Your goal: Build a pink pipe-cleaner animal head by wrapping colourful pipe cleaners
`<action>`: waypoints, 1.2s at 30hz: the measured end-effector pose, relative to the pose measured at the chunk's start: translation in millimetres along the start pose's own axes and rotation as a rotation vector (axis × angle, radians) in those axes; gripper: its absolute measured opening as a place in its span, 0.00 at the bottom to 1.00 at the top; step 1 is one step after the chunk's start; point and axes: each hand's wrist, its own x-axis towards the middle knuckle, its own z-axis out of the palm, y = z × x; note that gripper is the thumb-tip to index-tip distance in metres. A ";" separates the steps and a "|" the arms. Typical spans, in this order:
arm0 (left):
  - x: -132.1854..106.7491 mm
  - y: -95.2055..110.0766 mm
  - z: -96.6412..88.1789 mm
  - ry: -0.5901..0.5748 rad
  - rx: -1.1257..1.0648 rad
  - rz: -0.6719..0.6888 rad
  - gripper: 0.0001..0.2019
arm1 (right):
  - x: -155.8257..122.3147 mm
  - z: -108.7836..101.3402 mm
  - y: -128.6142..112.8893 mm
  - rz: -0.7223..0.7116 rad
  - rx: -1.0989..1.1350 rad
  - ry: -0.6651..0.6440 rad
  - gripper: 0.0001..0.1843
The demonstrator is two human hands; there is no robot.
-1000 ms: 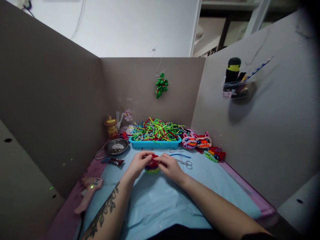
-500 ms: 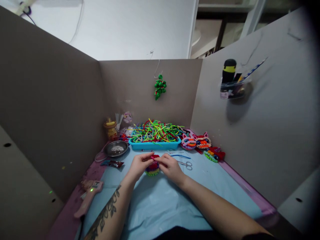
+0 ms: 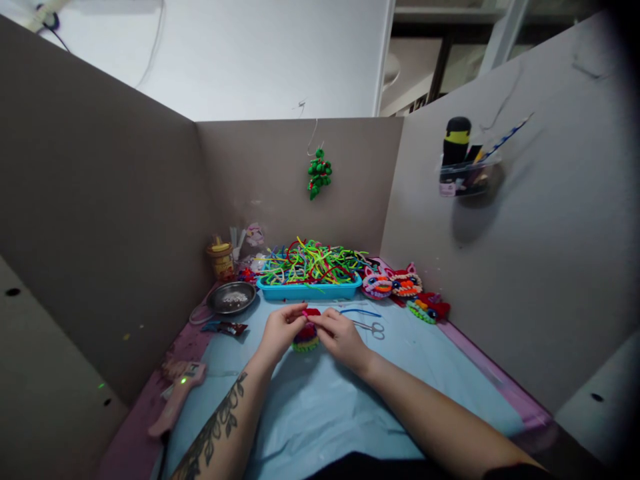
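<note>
A small fuzzy pipe-cleaner craft piece (image 3: 305, 339), red above with yellow and green bands below, is between my hands over the blue table cover. My left hand (image 3: 285, 331) pinches its red top from the left, thumb and fingers together. From the right, my right hand (image 3: 341, 335) closes its thumb and forefinger on the same red part. Fingertips hide some of the piece. Just right of my right hand lie scissors (image 3: 374, 329) and a blue pipe cleaner (image 3: 361, 311).
Behind my hands stands a blue tray (image 3: 310, 292) heaped with colourful pipe cleaners. Finished animal-face pieces (image 3: 406, 283) lie at right. To the left are a metal bowl (image 3: 231, 298), a dark wrapper (image 3: 225, 327) and a pink glue gun (image 3: 177, 397). Partition walls enclose three sides.
Both hands stay in nearly the same place on the craft piece. The fingers have shifted only slightly at its red top.
</note>
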 end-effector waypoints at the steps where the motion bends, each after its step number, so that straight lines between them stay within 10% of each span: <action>1: 0.1 -0.1 -0.4 -0.013 -0.021 -0.001 0.19 | -0.1 -0.1 0.2 -0.004 -0.001 -0.006 0.20; 12: -3.5 5.4 -1.6 -0.104 -0.142 -0.045 0.20 | -1.3 -1.3 3.5 -0.005 -0.028 0.006 0.21; 36: 1.6 5.5 -4.3 0.127 -0.105 0.023 0.13 | -4.4 5.1 2.2 0.002 -0.024 0.072 0.11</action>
